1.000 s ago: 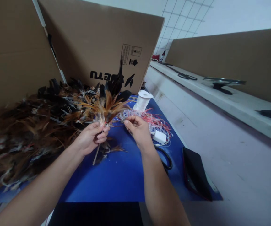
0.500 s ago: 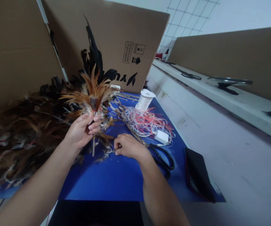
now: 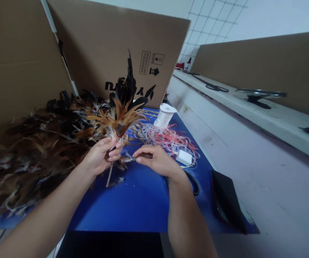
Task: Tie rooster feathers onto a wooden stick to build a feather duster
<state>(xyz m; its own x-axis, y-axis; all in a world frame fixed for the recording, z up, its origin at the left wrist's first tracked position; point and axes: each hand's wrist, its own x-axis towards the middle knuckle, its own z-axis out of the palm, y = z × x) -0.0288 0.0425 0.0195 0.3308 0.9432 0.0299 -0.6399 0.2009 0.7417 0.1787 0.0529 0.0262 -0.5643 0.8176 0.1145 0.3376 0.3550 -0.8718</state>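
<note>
My left hand (image 3: 104, 154) is closed round the thin stick (image 3: 109, 175) of a feather duster (image 3: 120, 118). Orange-brown feathers fan out above the fingers, with long black ones rising behind them, and a bit of red tie shows at their base. The stick's lower end pokes out beneath the hand. To the right, my right hand (image 3: 155, 159) pinches the pale quill end of a small brown feather (image 3: 127, 159) between thumb and fingers. Black-handled scissors (image 3: 193, 182) lie partly hidden under my right wrist.
A big heap of brown and black feathers (image 3: 36, 154) covers the left side of the blue table (image 3: 122, 215). Tangled red and white strips (image 3: 167, 138), a white spool (image 3: 165, 114), a white adapter (image 3: 183, 157) and a phone (image 3: 228, 200) lie right. Cardboard (image 3: 116, 39) stands behind.
My left hand has moved right and slightly down with the feather duster. My right hand has risen from the table, moved right and now pinches a small feather.
</note>
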